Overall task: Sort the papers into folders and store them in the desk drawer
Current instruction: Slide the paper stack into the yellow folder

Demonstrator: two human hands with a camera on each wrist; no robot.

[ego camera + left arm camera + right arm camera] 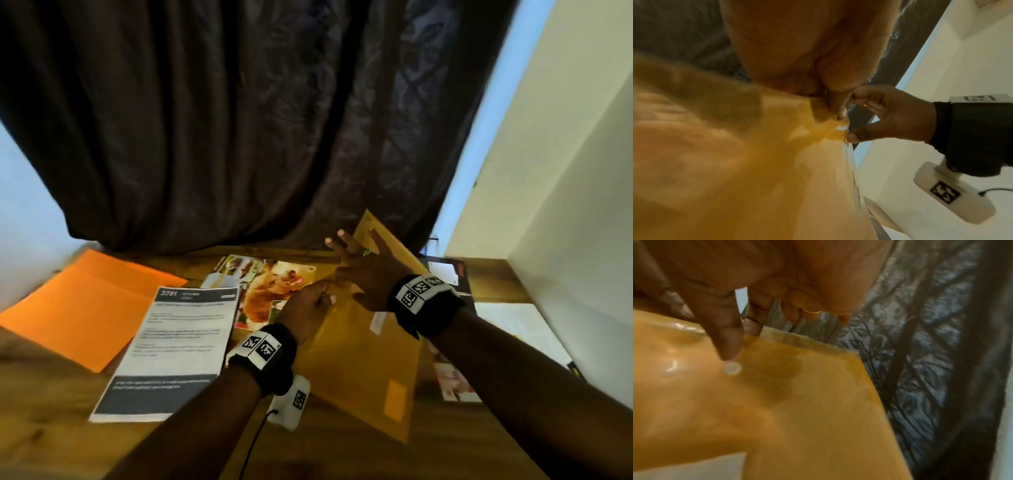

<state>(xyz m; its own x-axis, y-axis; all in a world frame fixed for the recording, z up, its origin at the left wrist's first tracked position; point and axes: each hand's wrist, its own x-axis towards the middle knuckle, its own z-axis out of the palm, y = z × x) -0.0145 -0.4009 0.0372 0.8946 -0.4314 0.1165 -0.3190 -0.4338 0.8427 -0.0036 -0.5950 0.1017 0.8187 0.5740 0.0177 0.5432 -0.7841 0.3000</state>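
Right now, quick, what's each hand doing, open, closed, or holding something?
Left hand: closed, pinching the edge of the yellow folder.
Right hand: thumb pinching the same folder's edge, other fingers spread.

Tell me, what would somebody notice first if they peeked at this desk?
Probably the two hands in the middle, the left hand pinching the edge of a see-through yellow folder while the right hand works at its top. Next, the bright orange folder lying flat on the left of the wooden desk. Behind everything hangs a big dark curtain.
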